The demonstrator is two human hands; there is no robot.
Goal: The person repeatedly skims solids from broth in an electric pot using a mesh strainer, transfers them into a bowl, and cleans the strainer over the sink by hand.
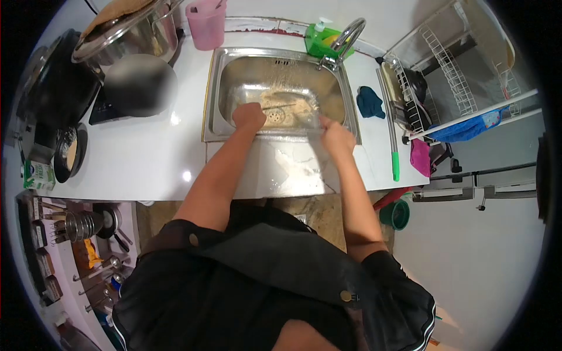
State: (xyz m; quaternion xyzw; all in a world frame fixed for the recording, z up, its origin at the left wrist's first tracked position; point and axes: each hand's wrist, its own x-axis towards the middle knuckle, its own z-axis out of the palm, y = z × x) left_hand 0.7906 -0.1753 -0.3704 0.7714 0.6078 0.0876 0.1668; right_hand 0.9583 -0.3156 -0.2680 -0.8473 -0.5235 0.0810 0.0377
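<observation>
The 2 hands are at the sink (213, 99), the left hand (250, 117) closed in a fist around a thin stick-like utensil (282, 106) that points across the basin. The right hand (338, 139) has its fingers curled by the front rim (whether they grip anything, I cannot tell). Pale brown residue (301, 107) covers the basin floor, and the faucet (331, 61) stands at the back right.
</observation>
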